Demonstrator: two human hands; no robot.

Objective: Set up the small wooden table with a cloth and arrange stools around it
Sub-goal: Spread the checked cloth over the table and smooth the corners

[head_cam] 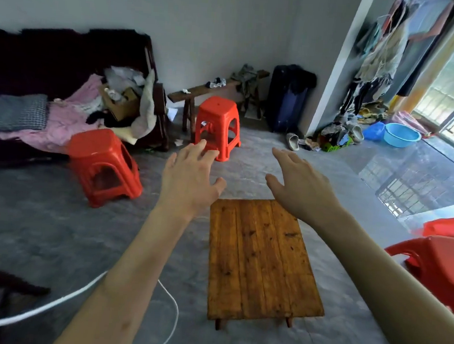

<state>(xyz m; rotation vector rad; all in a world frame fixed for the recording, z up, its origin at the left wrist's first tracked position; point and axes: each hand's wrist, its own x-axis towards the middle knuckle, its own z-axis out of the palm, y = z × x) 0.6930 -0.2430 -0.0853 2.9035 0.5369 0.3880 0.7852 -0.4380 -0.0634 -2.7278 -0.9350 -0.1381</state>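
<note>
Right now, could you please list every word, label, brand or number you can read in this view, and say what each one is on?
No text can be read anywhere in this view.
The white sticker on the far red plastic stool: too small and blurred to read.
The brown cardboard box on the cluttered sofa: no legible print.
The small wooden table: bare planks, no markings.

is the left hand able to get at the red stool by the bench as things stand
Probably yes. The left hand is open and stretched toward the red stool, with only bare floor between; it may need a step forward.
</note>
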